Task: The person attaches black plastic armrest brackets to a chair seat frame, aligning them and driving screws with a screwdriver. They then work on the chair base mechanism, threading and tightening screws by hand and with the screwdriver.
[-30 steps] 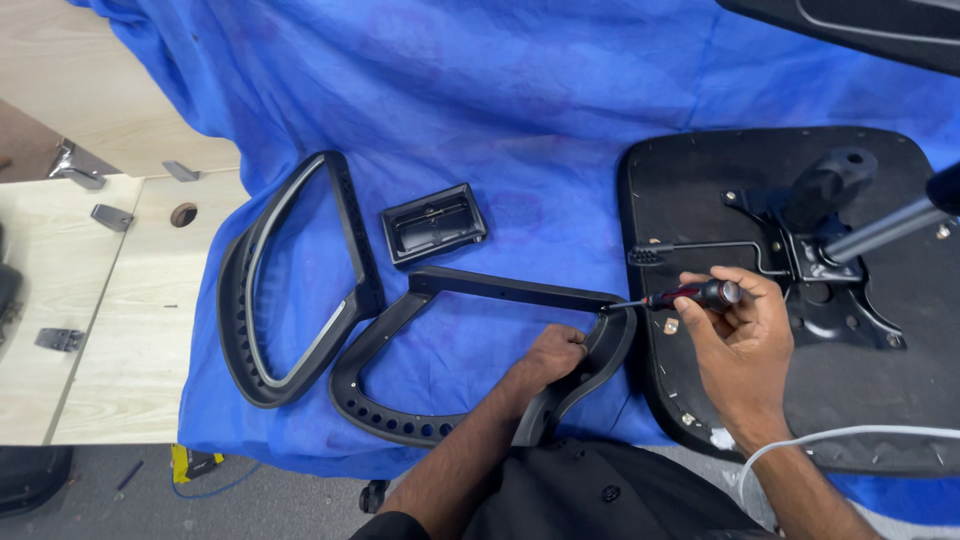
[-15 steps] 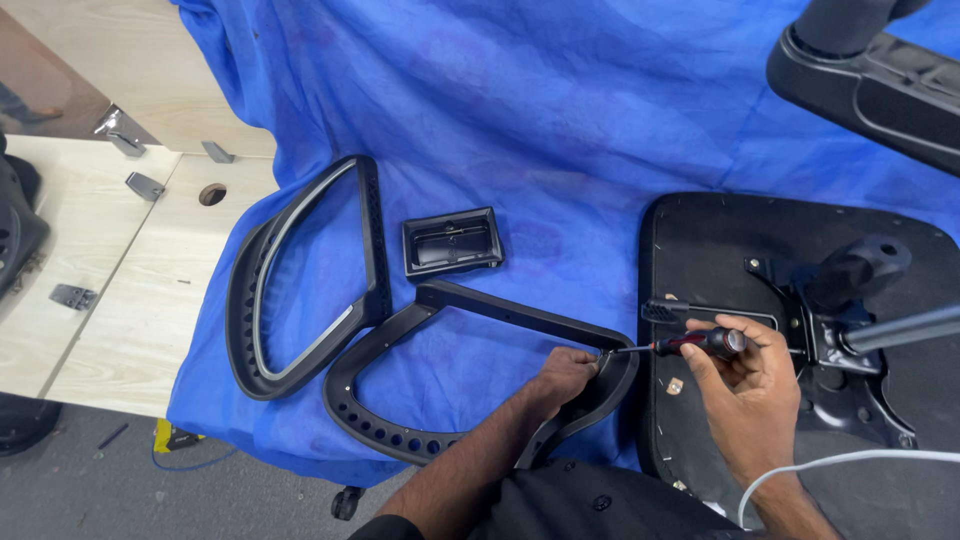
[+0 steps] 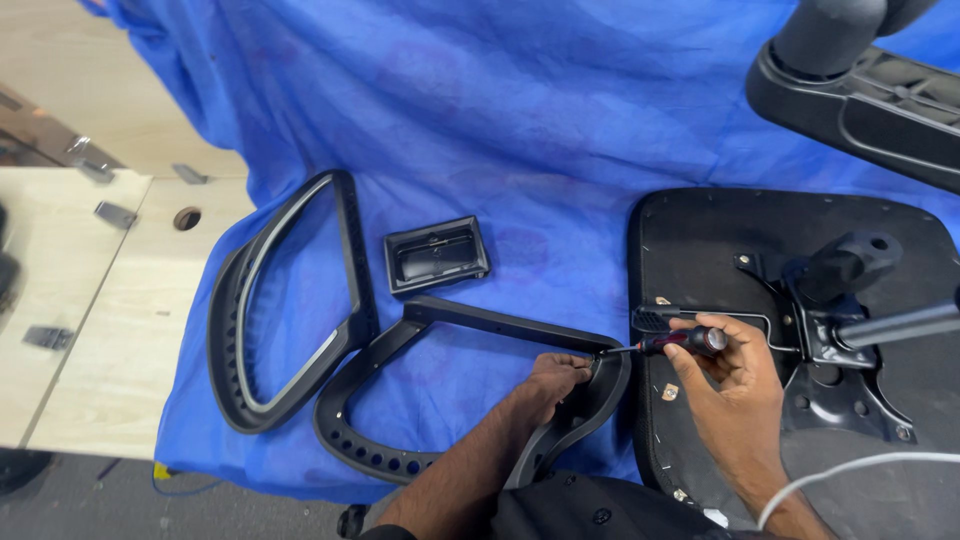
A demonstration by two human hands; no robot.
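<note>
My left hand (image 3: 553, 384) grips the right end of a black chair armrest frame (image 3: 470, 322) that lies flat on the blue cloth (image 3: 520, 130). My right hand (image 3: 733, 380) holds a screwdriver (image 3: 678, 343) with a dark red and black handle; its tip points left into the armrest's end, right by my left fingers. My right hand hovers over the upturned black seat base (image 3: 680, 240) with its metal mechanism (image 3: 835, 310).
A second black armrest frame (image 3: 290, 310) lies to the left, touching the first. A small black rectangular tray part (image 3: 436, 254) sits between them and the cloth's middle. Wooden tabletops (image 3: 90, 300) with metal brackets stand at left. Another black chair part (image 3: 860, 95) is at upper right.
The view has shifted down and right, so everything sits higher and further left in frame. Both hands stay on the armrest end with the screwdriver tip held in place.
</note>
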